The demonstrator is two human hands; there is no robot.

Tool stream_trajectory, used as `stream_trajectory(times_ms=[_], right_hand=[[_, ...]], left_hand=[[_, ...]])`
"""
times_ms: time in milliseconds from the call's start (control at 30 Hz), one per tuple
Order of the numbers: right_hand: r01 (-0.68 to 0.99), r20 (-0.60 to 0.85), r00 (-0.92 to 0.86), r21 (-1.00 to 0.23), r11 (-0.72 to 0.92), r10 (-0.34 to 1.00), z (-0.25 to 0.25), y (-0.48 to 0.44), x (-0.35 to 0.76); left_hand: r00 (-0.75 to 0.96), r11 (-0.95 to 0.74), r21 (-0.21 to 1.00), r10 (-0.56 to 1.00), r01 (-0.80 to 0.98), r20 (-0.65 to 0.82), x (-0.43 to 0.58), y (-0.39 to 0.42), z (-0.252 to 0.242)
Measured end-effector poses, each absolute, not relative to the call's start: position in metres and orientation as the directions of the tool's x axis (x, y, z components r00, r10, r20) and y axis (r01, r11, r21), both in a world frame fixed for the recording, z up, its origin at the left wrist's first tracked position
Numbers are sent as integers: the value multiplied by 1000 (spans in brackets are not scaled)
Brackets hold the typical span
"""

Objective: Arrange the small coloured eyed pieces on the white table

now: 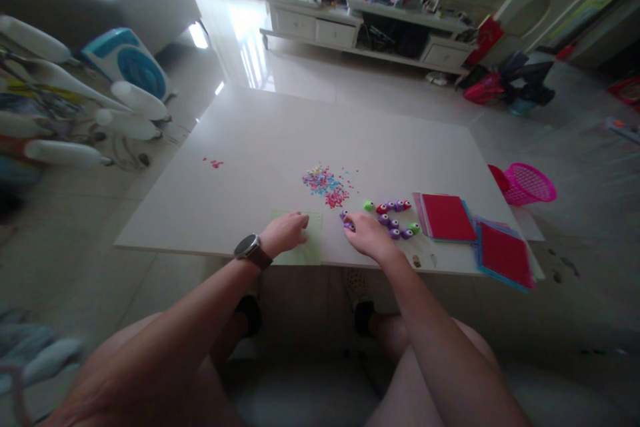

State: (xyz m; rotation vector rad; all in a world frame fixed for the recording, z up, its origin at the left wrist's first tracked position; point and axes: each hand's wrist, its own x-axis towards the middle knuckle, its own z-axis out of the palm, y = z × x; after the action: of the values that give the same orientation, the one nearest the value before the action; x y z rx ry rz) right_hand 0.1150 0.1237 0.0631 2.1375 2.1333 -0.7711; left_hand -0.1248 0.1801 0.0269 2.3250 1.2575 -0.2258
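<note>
My left hand [286,233], with a watch on its wrist, rests on a pale green sheet of paper [307,253] by the table's front edge. Its fingers are bent, the thumb a little apart from them. To the right of the sheet, my right hand [367,233] closes its fingers on a small purple craft punch [349,224], which they partly cover. Beside that hand stand several similar punches: purple ones [394,224], red ones [382,208] and green ones [369,205]. A pile of tiny coloured paper cut-outs [327,187] lies beyond both hands.
Stacks of coloured paper, red on top [449,218], lie at the right of the white table [260,140]; another stack [505,255] reaches over the front edge. A few red cut-outs [216,164] lie at the left. A pink basket [531,183] stands past the right edge.
</note>
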Motion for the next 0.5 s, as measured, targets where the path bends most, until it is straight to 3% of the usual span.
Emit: stream_trajectory(times_ms=[233, 500], right_hand=[[931, -234, 105, -318, -178, 967, 76, 125, 130], [922, -268, 156, -305, -238, 951, 74, 115, 148]], left_hand=[[595, -481, 358, 712, 800, -372, -128, 173, 24], [609, -490, 371, 703, 789, -367, -128, 168, 30]])
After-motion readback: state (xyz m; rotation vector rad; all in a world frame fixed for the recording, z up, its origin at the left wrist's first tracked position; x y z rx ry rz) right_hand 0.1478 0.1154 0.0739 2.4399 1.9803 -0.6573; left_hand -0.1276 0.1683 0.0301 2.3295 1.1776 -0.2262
